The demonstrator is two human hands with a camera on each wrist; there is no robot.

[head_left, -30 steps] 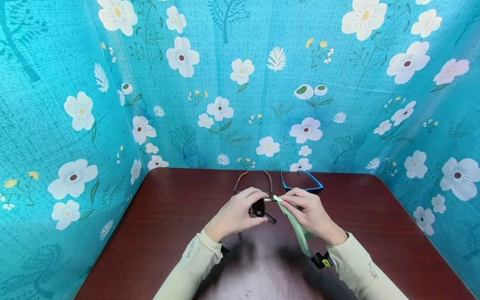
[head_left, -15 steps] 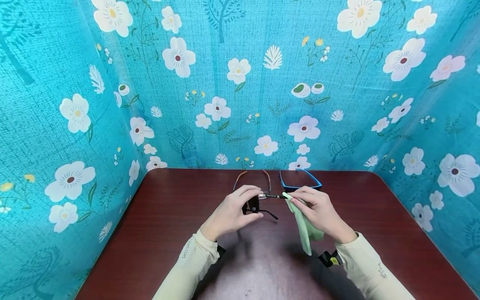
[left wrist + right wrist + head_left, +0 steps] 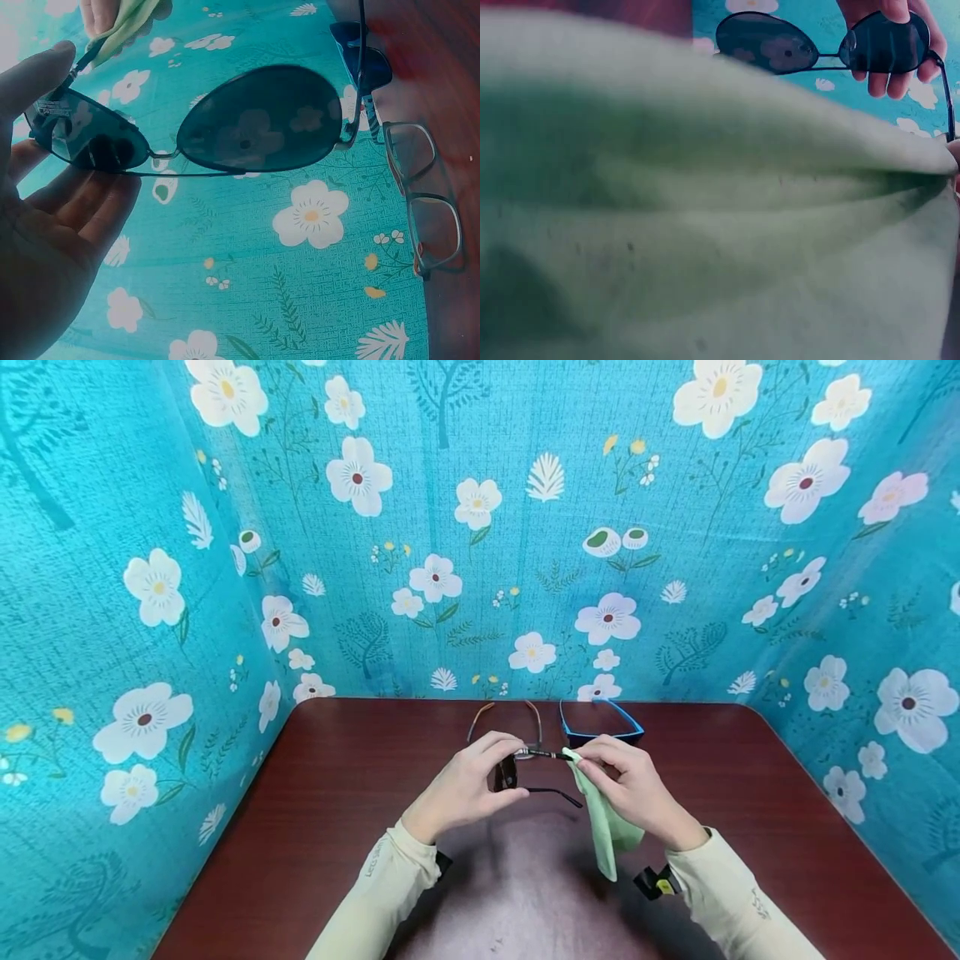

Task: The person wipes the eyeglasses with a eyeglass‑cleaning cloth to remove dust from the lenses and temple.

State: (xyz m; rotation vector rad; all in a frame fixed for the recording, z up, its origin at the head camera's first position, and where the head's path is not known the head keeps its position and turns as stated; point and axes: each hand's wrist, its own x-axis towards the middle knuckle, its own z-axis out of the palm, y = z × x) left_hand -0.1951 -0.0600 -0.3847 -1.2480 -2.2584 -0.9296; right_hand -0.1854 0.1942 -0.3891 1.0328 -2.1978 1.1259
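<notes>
My left hand [image 3: 465, 789] grips a pair of dark sunglasses [image 3: 262, 120] by one lens, thumb on one side and fingers on the other. Both lenses and the thin metal bridge show in the left wrist view. One temple arm [image 3: 542, 752] reaches across to my right hand [image 3: 637, 789], which pinches its end in a light green cloth [image 3: 606, 831]. The other temple arm [image 3: 555, 791] sticks out lower down, unheld. Hanging from my right fingers, the cloth covers most of the right wrist view.
Behind my hands, eyeglasses with brown-tipped arms [image 3: 538, 720] lie on the dark red table [image 3: 360, 777]. To their right are blue-framed glasses with dark lenses [image 3: 632, 737]. A blue flowered curtain [image 3: 420, 643] closes off the back and sides.
My right hand has slid the cloth rightward along the temple arm, away from my left hand, then stayed near its end. The sunglasses have turned slightly, so the lower arm reaches farther right.
</notes>
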